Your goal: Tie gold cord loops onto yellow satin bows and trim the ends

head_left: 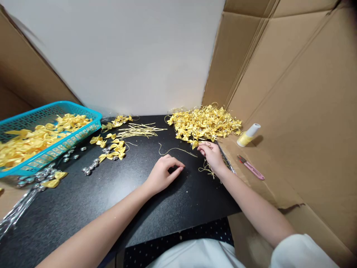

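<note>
My left hand (164, 174) rests on the black table (92, 201) with its fingers curled under, and I cannot see whether anything is inside them. My right hand (212, 153) lies at the near edge of a big pile of yellow ribbon bows (205, 122), fingers bent and pinching at a bow at the pile's edge. A loose gold thread (174, 149) runs across the table between the two hands. A small tangle of gold thread (206, 169) lies under my right wrist.
A turquoise basket (52, 147) of yellow bows stands at the left. Small silver bells (90, 168), loose bows (114, 149) and cut gold threads (139, 130) lie mid-table. Pink snips (251, 167) and a white-capped glue tube (248, 134) rest on the cardboard at right. Cardboard walls enclose both sides.
</note>
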Motion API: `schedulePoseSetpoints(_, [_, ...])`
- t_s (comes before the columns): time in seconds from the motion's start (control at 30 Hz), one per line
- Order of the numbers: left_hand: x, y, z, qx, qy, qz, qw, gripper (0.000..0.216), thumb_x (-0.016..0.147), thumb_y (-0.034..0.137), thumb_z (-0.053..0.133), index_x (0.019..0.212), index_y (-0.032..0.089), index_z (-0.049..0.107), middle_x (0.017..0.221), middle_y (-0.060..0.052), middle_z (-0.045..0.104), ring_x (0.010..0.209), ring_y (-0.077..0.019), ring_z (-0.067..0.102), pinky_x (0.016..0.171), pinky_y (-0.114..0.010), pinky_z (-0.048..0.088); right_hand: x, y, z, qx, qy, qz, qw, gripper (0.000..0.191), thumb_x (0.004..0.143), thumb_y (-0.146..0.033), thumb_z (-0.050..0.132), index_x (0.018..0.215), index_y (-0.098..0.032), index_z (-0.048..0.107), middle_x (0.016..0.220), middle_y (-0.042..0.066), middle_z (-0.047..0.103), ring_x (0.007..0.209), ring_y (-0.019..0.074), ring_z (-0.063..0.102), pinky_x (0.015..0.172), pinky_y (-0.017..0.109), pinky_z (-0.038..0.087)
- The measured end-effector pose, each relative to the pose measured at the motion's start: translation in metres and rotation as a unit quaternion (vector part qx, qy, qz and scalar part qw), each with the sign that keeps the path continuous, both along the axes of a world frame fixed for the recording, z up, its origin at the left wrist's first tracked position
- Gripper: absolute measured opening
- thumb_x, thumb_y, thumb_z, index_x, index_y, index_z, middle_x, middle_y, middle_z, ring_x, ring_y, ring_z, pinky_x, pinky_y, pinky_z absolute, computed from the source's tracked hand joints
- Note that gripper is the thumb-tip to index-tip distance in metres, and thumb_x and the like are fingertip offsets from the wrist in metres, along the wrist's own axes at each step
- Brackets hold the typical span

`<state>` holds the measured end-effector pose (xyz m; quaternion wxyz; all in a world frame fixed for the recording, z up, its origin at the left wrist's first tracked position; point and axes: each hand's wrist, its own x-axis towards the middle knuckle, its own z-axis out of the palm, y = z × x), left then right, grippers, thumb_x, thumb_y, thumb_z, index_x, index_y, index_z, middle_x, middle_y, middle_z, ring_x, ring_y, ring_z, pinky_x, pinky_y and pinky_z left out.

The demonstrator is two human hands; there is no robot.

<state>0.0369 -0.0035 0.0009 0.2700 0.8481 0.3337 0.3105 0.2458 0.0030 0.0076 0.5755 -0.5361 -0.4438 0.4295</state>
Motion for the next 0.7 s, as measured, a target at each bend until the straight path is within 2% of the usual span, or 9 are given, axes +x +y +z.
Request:
schedulePoseSetpoints(0.1, [0.0, 0.002, -0.007, 0.017, 0.027, 0.014, 0.999, 0.01, 0.084, 0.027, 0.064, 0.083, 0.023, 0.073, 0.076, 0.0, 0.074, 0.07, -0.0167, 0.058, 0.074, -0.032, 0.041, 0.009, 0.006, -0.002, -0.044, -0.014, 0.02, 0.999, 0.02, 0.062, -0.03, 0.064, 0.049, -0.016, 0.059, 0.042, -0.005, 0.043, 0.042, 0.0059, 0.034, 0.044, 0.022, 0.024])
schedulePoseSetpoints(0.2, [0.0, 0.004, -0.01, 0.022, 0.03, 0.049, 0.998, 0.017, 0.085, 0.033, 0.064, 0.076, 0.022, 0.073, 0.065, 0.0, 0.071, 0.062, -0.0153, 0.057, 0.068, -0.031, 0.041, 0.02, 0.014, 0.003, -0.064, -0.011, 0.012, 0.998, 0.021, 0.062, -0.029, 0.068, 0.049, -0.016, 0.059, 0.04, -0.005, 0.043, 0.038, 0.0049, 0.032, 0.039, 0.02, 0.021])
schedulePoseSetpoints(0.33, [-0.001, 0.008, -0.01, 0.029, 0.021, 0.075, 0.997, 0.031, 0.088, 0.035, 0.058, 0.063, 0.019, 0.067, 0.058, 0.0, 0.065, 0.058, -0.0146, 0.056, 0.064, -0.029, 0.041, 0.054, 0.041, 0.027, -0.041, 0.015, -0.074, 0.996, 0.02, 0.069, -0.034, 0.068, 0.064, -0.018, 0.057, 0.048, -0.007, 0.045, 0.037, 0.0034, 0.031, 0.036, 0.018, 0.022])
schedulePoseSetpoints(0.4, [-0.001, 0.008, -0.01, 0.032, 0.021, 0.077, 0.996, 0.031, 0.088, 0.036, 0.057, 0.063, 0.019, 0.065, 0.06, 0.0, 0.065, 0.06, -0.0148, 0.057, 0.064, -0.029, 0.041, 0.073, 0.054, 0.04, -0.026, 0.027, -0.122, 0.992, 0.022, 0.077, -0.04, 0.062, 0.075, -0.02, 0.055, 0.052, -0.008, 0.045, 0.037, 0.0034, 0.03, 0.035, 0.017, 0.025])
schedulePoseSetpoints(0.47, [0.0, 0.008, -0.011, 0.036, 0.024, 0.074, 0.996, 0.03, 0.088, 0.035, 0.057, 0.064, 0.019, 0.065, 0.061, 0.0, 0.066, 0.061, -0.0153, 0.057, 0.065, -0.03, 0.042, 0.082, 0.06, 0.046, -0.027, 0.028, -0.138, 0.99, 0.023, 0.081, -0.043, 0.06, 0.083, -0.021, 0.053, 0.056, -0.007, 0.048, 0.037, 0.0038, 0.032, 0.035, 0.017, 0.028])
schedulePoseSetpoints(0.6, [0.0, 0.008, -0.012, 0.042, 0.034, 0.076, 0.996, 0.03, 0.089, 0.035, 0.054, 0.065, 0.02, 0.064, 0.064, 0.0, 0.067, 0.064, -0.0163, 0.057, 0.069, -0.031, 0.042, 0.064, 0.045, 0.032, -0.029, -0.003, -0.086, 0.996, 0.024, 0.076, -0.036, 0.064, 0.093, -0.021, 0.056, 0.064, -0.005, 0.056, 0.041, 0.0052, 0.041, 0.037, 0.018, 0.034])
schedulePoseSetpoints(0.7, [-0.005, 0.012, -0.007, 0.073, 0.039, 0.126, 0.989, 0.022, 0.088, 0.032, 0.054, 0.073, 0.02, 0.065, 0.073, -0.002, 0.07, 0.074, -0.0194, 0.058, 0.072, -0.034, 0.042, 0.032, 0.03, 0.017, -0.024, -0.046, -0.011, 0.999, 0.022, 0.07, -0.033, 0.064, 0.086, -0.018, 0.061, 0.061, -0.005, 0.058, 0.041, 0.0054, 0.041, 0.039, 0.018, 0.034])
